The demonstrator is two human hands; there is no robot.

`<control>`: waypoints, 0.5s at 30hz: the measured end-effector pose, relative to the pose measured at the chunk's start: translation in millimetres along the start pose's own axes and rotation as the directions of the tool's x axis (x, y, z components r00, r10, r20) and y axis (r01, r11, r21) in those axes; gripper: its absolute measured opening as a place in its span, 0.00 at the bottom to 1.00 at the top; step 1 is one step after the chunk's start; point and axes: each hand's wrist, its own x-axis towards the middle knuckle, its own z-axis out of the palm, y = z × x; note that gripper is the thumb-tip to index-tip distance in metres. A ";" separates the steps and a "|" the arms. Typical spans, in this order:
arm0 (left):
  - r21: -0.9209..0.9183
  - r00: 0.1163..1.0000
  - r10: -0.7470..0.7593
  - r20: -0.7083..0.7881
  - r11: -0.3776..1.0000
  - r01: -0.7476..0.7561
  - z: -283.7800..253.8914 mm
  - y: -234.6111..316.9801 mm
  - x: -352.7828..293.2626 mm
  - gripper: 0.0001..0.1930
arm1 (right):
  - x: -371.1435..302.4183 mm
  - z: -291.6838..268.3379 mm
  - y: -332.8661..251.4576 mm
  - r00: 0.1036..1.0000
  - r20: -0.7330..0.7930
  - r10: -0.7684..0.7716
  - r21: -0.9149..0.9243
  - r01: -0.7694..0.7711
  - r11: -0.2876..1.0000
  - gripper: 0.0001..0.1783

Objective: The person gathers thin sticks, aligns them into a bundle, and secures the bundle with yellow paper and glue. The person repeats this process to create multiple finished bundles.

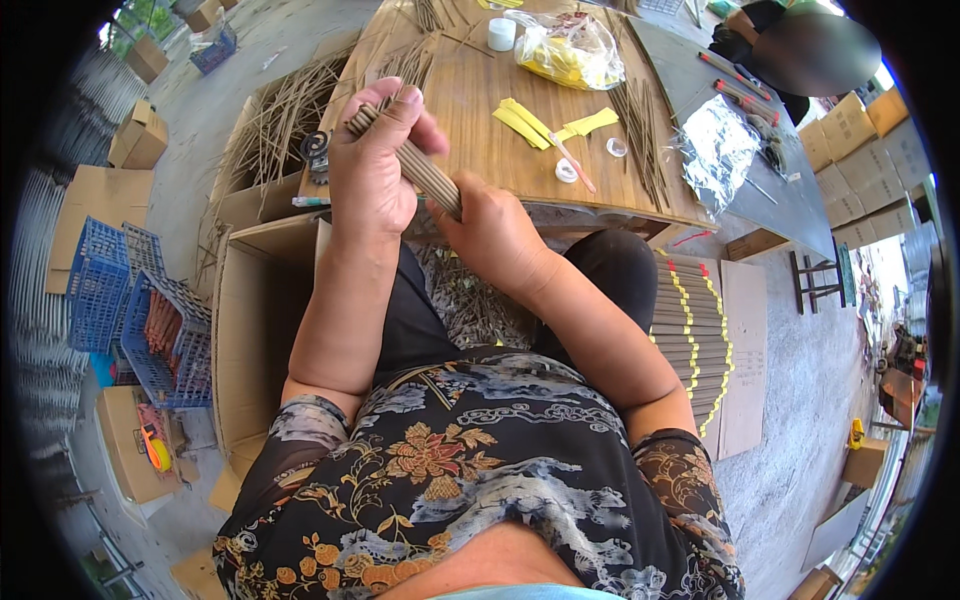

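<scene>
A bundle of thin brown sticks (430,180) is in the air, between the two hands, just over the near edge of the wooden surface (465,130). The left hand (375,150) curls around the top end, with its thumb lying near the stick tips. The right hand (495,230) wraps around the low end. Both hands squeeze the sticks, and neither is spread wide. The bundle leans, its top toward the person's left. Holding it at both ends seems to keep the sticks side by side, so none slip out. The ends inside the right hand are hidden, so I cannot tell if they are even.

Yellow strips (522,122) lie flat on the surface, past the right hand, where an arm can get to them easily. A clear bag (570,55) with more yellow in it sits behind them, maybe so the spare ones stay together. A pink stick (573,163) lies near the strips, next to a small clear ring (566,170).

Loose sticks (645,140) lie in a long row on the right, mostly pointing the same way, which would make them easy to pick up. Low by the right knee, bundles with yellow bands (690,340) lie side by side on cardboard (742,350), perhaps to keep them off the floor.
</scene>
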 end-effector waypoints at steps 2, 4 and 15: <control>-0.119 0.992 -0.082 0.092 0.988 0.093 1.1 7.2 0.6 0.12 | 0.7 -11.1 -10.8 0.962 0.260 0.079 0.324 -0.164 0.932 0.12; -0.189 0.954 -0.146 0.263 0.962 0.199 -3.6 14.1 3.9 0.11 | -0.3 -15.4 -15.3 0.913 0.398 0.084 0.492 -0.290 0.821 0.13; -0.082 0.993 -0.096 0.072 0.991 0.102 4.1 8.1 7.1 0.08 | 1.5 -19.5 -21.9 0.930 0.316 0.187 0.325 -0.291 0.900 0.14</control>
